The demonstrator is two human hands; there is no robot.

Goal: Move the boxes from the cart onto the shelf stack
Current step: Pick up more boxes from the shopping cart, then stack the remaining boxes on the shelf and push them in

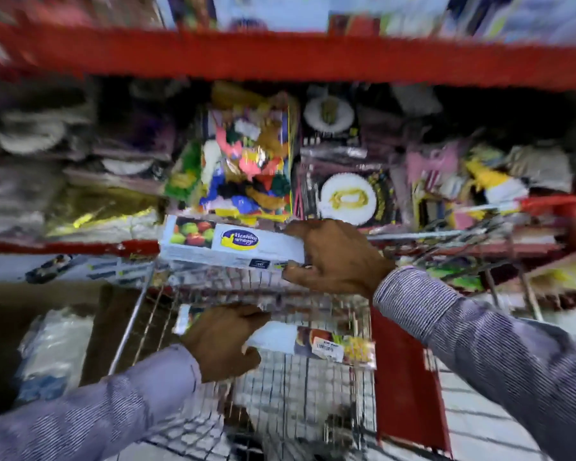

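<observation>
My right hand [336,257] grips one end of a long white box [226,242] printed with fruit and a blue-and-yellow logo. It holds the box level above the far end of the wire cart [313,377], in front of the red shelf edge [64,247]. My left hand [220,341] is lower, inside the cart, closed on a second long box [316,342] of the same kind; its fruit-printed end sticks out to the right. The whole picture is blurred by motion.
A red shelving unit fills the upper view, with a thick red beam [296,58] overhead. Packs of coloured party goods [246,161] and white paper plates [346,197] crowd the shelf. A red cart flap [409,377] stands at right. Plastic-wrapped goods [54,347] lie low at left.
</observation>
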